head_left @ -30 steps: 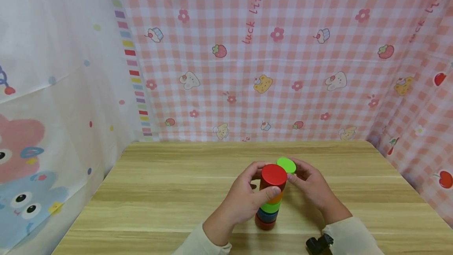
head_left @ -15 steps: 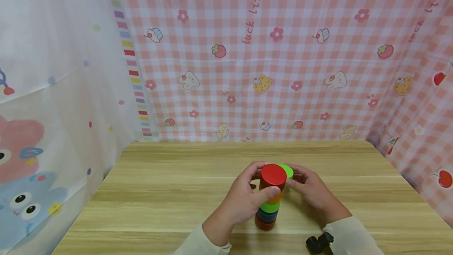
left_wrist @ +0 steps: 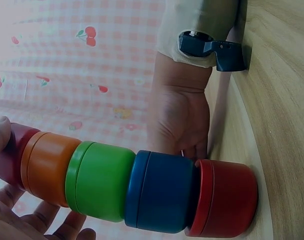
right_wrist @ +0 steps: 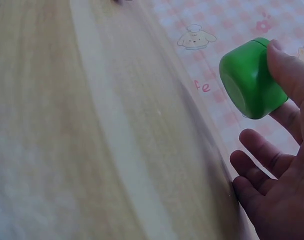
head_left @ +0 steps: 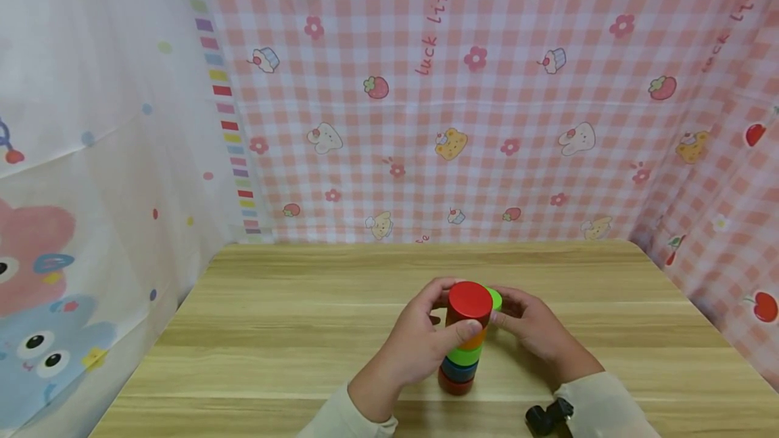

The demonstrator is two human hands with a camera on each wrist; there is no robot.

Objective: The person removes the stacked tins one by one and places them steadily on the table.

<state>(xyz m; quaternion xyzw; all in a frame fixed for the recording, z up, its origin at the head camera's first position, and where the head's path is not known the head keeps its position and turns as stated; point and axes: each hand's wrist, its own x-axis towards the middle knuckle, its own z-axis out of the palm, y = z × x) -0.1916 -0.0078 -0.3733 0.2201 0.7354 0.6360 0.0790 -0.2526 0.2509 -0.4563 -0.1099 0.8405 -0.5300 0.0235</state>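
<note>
at the table (head_left: 274, 330), left hand (head_left: 424, 342) grips stacked containers (left_wrist: 104, 181); right hand (head_left: 535, 331) pinches green container (right_wrist: 251, 80).

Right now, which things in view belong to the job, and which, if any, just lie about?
Job, by the look of it:
- five-block stack, gripped near the top by the left hand
- loose green block, pinched by the right hand

Just surroundings:
- table
- cloth
- black device, worn
</note>
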